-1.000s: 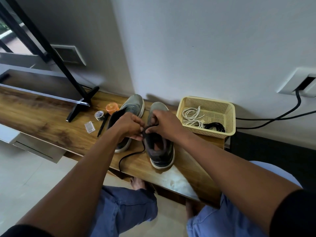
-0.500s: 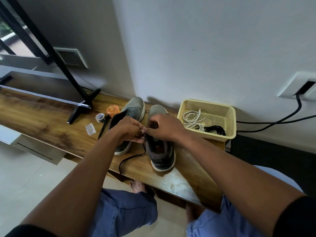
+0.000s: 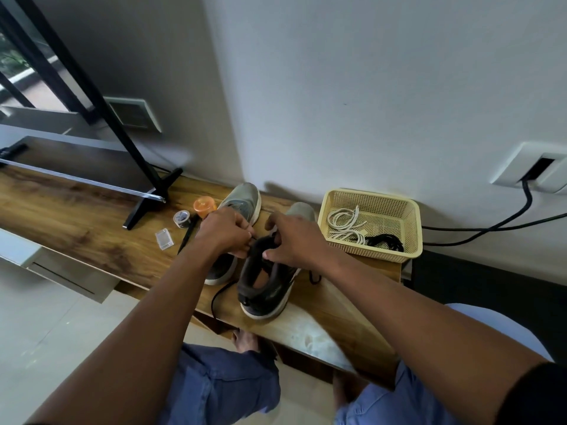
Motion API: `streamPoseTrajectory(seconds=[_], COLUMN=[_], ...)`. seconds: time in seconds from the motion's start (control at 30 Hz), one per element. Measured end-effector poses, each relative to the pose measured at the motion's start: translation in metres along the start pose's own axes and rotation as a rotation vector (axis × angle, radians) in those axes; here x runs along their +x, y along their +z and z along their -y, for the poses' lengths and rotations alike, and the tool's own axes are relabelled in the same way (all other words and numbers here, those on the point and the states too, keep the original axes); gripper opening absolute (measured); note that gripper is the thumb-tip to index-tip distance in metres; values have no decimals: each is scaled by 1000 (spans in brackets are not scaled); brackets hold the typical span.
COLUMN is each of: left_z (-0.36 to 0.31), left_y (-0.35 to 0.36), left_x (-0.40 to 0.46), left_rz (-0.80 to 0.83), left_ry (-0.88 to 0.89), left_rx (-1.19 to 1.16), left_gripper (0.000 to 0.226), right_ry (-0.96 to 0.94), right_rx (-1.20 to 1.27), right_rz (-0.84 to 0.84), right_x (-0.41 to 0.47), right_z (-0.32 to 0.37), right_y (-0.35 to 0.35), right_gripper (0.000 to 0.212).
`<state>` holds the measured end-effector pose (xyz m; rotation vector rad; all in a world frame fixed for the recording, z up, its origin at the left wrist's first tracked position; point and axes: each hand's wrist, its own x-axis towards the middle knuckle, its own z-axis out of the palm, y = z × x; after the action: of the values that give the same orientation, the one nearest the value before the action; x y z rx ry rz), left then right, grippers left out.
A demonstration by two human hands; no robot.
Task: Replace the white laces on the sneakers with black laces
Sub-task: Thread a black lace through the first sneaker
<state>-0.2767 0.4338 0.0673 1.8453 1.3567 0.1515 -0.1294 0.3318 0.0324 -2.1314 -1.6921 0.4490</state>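
Note:
Two grey sneakers with white soles stand on the wooden shelf (image 3: 92,228). The right sneaker (image 3: 267,289) is nearer me, with its heel toward me. The left sneaker (image 3: 242,197) lies behind my left hand. My left hand (image 3: 225,231) pinches a black lace (image 3: 219,294) near the right sneaker's tongue; the lace's loose end trails down over the shelf edge. My right hand (image 3: 294,240) grips the sneaker's upper at the tongue, fingers curled. White laces (image 3: 345,223) and another black lace (image 3: 385,240) lie in the yellow basket (image 3: 411,228).
A black stand leg (image 3: 147,197) rests on the shelf at left. Near it lie an orange cap (image 3: 203,206), a small tape roll (image 3: 181,216), a clear plastic box (image 3: 164,239) and a black pen (image 3: 187,234). Black cables (image 3: 491,228) run along the wall at right.
Both hands have lifted slightly and drawn apart over the right sneaker. Its heel now sits closer to the shelf edge, and a bit of black lace shows on its right side.

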Motion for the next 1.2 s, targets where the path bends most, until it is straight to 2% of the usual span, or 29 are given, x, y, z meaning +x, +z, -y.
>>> streamPoseTrajectory(seconds=[0.07, 0.17, 0.4, 0.5, 0.77, 0.97, 1.07, 1.2], left_z=[0, 0, 5, 9, 13, 11, 14, 14], left_y=[-3, -7, -10, -10, -7, -2, -6, -20], left_x=[0, 0, 2, 4, 9, 12, 15, 18], left_rz=[48, 87, 177, 176, 187, 220, 125, -267], left_ry=[-41, -68, -83, -79, -112, -195, -252, -178], left_rx=[-17, 1, -32, -46, -114, -140, -242, -355], left_gripper=[10, 12, 10, 9, 11, 16, 34, 21], right_ry=[-6, -16, 166, 247, 93, 42, 81, 113], right_rx=[96, 107, 86, 205, -59, -152, -124, -95], right_rz=[63, 98, 272, 354, 193, 53, 45, 54], right_x=[-1, -1, -1, -3, -2, -12, -15, -14], right_z=[0, -2, -14, -10, -3, 4, 6, 6], right_y=[-5, -16, -31, -24, -21, 0, 8, 9], right_gripper=[71, 81, 81, 78, 85, 64, 59, 64])
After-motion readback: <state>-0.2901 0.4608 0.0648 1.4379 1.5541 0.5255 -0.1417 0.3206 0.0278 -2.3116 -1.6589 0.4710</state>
